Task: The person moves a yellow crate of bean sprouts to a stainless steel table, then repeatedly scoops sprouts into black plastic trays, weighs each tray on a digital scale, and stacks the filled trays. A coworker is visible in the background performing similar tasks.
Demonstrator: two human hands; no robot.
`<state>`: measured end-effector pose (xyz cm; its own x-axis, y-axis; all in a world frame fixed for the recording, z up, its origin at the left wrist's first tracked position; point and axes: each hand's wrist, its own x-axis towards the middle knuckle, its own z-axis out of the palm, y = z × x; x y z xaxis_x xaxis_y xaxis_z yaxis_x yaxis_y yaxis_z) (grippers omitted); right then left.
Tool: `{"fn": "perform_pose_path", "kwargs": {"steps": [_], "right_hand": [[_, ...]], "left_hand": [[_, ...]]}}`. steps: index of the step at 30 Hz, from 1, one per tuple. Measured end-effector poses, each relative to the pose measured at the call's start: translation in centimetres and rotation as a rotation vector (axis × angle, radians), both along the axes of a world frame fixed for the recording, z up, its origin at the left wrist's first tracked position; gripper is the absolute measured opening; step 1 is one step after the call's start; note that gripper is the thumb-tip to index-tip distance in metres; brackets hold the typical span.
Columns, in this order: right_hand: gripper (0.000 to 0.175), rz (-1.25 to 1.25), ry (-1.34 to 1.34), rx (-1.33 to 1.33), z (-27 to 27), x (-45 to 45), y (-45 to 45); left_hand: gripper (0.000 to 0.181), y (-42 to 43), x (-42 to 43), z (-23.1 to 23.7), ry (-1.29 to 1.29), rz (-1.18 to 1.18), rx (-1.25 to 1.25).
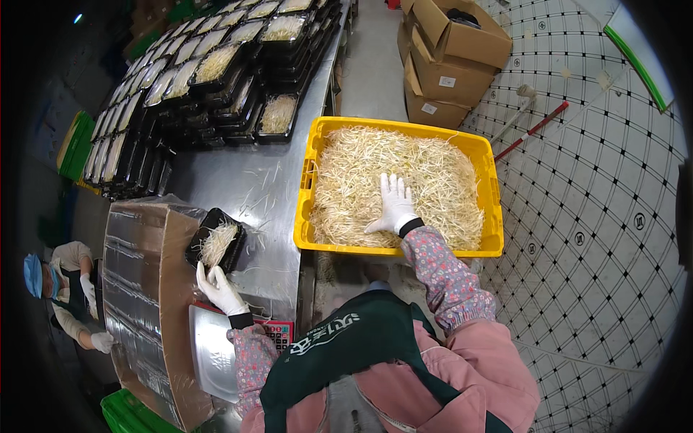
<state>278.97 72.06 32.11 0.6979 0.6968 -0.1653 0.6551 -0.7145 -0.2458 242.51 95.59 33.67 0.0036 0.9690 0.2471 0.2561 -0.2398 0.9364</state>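
White-gloved, my right hand (395,208) lies palm down with spread fingers on a thick bed of bean sprouts (444,184). Those sprouts fill a yellow plastic crate (490,178) in front of me. My left hand (223,292), also gloved, has its thumb and fingers at the near edge of a black plastic tray (236,253), gripping it. A small heap of bean sprouts (218,243) sits in that tray. Below my left wrist is a scale with a metal pan (214,346) and a red keypad (280,331), partly covered by my sleeve.
Stacks of packed sprout trays (216,65) crowd the far part of the steel table (216,168). A carton holding clear-and-dark packaging (135,303) stands at left, with a co-worker (70,292) beyond it. Cardboard boxes (452,70) and a red-and-white pole (533,130) are past the crate.
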Motion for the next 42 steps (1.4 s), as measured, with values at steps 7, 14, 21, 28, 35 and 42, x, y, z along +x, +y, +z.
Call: {"fn": "perform_pose_path", "kwargs": {"steps": [7,14,21,28,35,42], "right_hand": [[0.06,0.154,-0.069,0.383,-2.5,-1.0,-1.6],[0.044,0.008,0.257,0.603,2.7,5.8,-1.9],[0.048,0.103,0.287,0.727,3.9,11.4,-0.2],[0.11,0.397,-0.06,0.344,-1.1,4.8,4.5],[0.114,0.411,0.197,0.385,1.6,7.2,1.8],[0.121,-0.106,0.273,0.431,-1.0,20.6,-14.1]], "left_hand": [[0.045,-2.2,-1.7,1.2,-0.159,0.12,-0.105],[0.041,-3.4,1.6,1.5,-0.206,0.092,-0.128],[0.038,-6.0,8.2,4.3,-0.077,0.05,-0.108],[0.035,-7.4,11.2,3.4,-0.048,-0.026,-0.138],[0.037,-6.9,11.3,1.9,-0.018,-0.113,-0.156],[0.036,-7.0,12.5,2.6,0.002,-0.201,-0.153]]}}
